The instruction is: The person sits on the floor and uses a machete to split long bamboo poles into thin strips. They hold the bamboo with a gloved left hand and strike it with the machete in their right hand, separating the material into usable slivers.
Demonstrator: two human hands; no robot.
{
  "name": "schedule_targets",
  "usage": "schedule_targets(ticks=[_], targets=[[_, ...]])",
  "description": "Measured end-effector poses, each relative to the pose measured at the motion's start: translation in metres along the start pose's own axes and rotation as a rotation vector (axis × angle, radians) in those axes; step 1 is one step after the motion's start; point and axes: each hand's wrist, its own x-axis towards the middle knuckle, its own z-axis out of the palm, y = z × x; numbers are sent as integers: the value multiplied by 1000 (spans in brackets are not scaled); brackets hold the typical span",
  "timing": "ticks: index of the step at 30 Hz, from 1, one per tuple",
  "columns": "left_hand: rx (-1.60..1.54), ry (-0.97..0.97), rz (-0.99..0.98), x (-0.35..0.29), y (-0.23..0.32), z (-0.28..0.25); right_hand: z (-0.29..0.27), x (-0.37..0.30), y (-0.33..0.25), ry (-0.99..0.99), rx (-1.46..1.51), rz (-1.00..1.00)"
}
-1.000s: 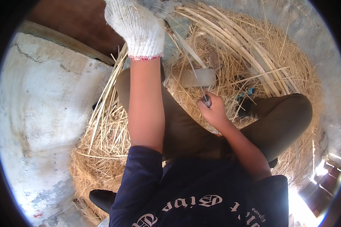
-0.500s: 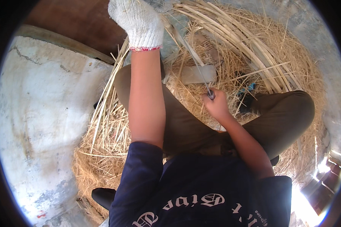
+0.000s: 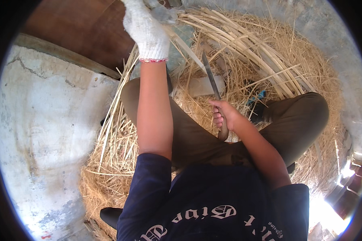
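My left hand [image 3: 149,34], in a white knit glove with a red-edged cuff, reaches far forward at the top left. Its fingers run out of the picture, so their grip is hidden. Near the glove, a pale split strip [image 3: 189,51], like bamboo, slants down toward the middle. Bare and closed, my right hand [image 3: 226,116] grips a knife by its brown handle [image 3: 223,132] between my bent legs. The long, narrow dark blade [image 3: 212,78] points forward, its tip close to the strip's lower end. Behind the blade lies a pale, flat block [image 3: 200,86].
Long split strips [image 3: 253,44] are heaped at the far right on a bed of straw-like shavings [image 3: 313,72]. More thin strips [image 3: 116,104] lean beside my left knee. A stained wall [image 3: 44,120] rises on the left, and a brown panel [image 3: 80,32] stands at the far left.
My right hand has rolled, so the knife's handle now shows along its length and the blade appears broader. The gloved left hand has turned and sits slightly lower in view.
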Motion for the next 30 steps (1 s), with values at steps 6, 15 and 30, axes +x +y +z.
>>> schedule_targets(ticks=[6, 15, 30], targets=[[79, 245, 173, -4, -12, 16, 13, -11, 20, 439, -613, -479], [93, 210, 184, -9, -19, 12, 0, 6, 20, 435, -601, -580], [172, 188, 91, -11, -18, 9, -10, 19, 23, 277, -254, -182]])
